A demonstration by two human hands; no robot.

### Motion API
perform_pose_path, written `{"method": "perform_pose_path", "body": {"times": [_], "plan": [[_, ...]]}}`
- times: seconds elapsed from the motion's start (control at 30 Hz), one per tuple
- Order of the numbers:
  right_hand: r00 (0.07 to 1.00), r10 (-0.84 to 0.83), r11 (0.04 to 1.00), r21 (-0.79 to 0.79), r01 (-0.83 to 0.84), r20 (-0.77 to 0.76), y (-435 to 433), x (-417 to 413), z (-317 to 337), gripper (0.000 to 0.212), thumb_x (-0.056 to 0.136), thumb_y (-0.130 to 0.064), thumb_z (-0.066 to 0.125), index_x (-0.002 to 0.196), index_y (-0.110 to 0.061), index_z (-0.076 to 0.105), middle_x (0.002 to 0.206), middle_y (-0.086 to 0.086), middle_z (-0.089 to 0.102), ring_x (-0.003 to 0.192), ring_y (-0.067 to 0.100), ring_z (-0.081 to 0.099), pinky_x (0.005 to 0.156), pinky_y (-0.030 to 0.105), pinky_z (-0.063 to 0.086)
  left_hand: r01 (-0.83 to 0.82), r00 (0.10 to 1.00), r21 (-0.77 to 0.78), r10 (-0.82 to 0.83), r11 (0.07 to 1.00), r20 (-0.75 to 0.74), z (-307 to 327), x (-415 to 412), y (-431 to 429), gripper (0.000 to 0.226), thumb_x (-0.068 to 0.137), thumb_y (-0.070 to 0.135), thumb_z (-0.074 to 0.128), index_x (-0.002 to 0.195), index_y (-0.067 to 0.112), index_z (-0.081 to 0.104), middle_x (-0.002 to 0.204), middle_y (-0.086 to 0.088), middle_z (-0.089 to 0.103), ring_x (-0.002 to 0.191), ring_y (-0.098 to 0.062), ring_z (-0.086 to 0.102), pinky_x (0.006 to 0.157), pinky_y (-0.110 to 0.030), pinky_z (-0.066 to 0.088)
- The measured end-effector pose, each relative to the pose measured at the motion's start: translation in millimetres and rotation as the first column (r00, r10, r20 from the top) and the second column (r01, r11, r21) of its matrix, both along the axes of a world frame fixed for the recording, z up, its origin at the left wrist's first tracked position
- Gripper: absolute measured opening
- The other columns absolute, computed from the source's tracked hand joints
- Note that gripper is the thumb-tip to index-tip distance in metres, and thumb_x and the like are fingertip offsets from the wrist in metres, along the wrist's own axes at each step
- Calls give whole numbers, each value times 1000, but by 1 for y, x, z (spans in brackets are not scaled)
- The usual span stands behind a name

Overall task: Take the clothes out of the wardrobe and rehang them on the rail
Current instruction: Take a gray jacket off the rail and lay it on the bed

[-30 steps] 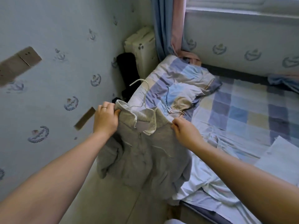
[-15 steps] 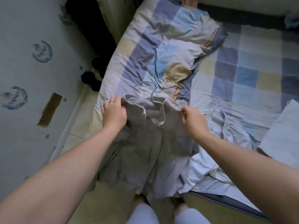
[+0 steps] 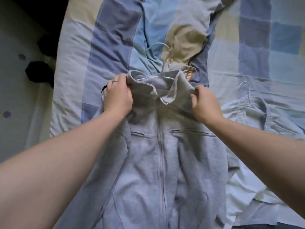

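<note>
We have the grey zip jacket (image 3: 158,154) spread front-up on the bed (image 3: 69,66), zip closed and collar at the far end. Our left hand (image 3: 118,96) grips the jacket's left shoulder beside the collar, fingers (image 3: 115,83) curled round the cloth, a ring (image 3: 115,81) on one. Our right hand (image 3: 205,103) pinches the jacket's right shoulder between thumb and bent fingers (image 3: 194,100). A white wire hanger (image 3: 163,68) sits inside the jacket's neck, its hook lying just beyond the collar on the checked quilt (image 3: 112,38). Right of the jacket lies a pale garment (image 3: 247,116) on a second hanger (image 3: 245,86).
</note>
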State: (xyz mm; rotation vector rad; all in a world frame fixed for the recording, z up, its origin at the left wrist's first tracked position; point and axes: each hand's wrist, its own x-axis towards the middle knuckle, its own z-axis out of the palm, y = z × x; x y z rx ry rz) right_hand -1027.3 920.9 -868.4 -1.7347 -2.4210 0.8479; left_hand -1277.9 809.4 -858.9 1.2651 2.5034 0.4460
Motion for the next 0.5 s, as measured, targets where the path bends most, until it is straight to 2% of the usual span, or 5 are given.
{"method": "perform_pose_path", "body": {"times": [0.1,0.2,0.3,0.5], "plan": [[1000,11,999,-49,-12,-19,15,-9,-28,41,95,-31,48,131,-11,48,127,15,55,118,36,48,101,44,38,-17,999,27,15,999,49,-23,-5,15,43,99,24,48,141,16,42,145,-8,47,135,-30,38,108,-48,32],[999,33,998,-57,-32,28,19,-7,-34,59,93,-42,42,144,-13,36,144,11,45,133,32,38,110,47,32,19,998,-9,-19,1000,53,-29,0,11,62,100,31,49,155,16,26,160,-8,29,148,-28,21,120,-46,20],[982,73,994,-87,-58,177,5,4,-18,64,98,-43,41,153,-17,21,161,6,21,148,29,14,119,46,16,52,997,-150,-43,987,67,-16,17,-6,70,101,38,47,159,21,10,167,-6,6,153,-25,2,124,-44,6],[940,239,967,-141,-210,242,-39,44,65,65,100,-49,35,156,-23,11,164,-1,7,150,25,3,119,46,14,51,993,-288,-19,956,114,55,66,-53,71,101,49,40,159,27,6,167,-1,-8,153,-21,-9,123,-47,0]]}}
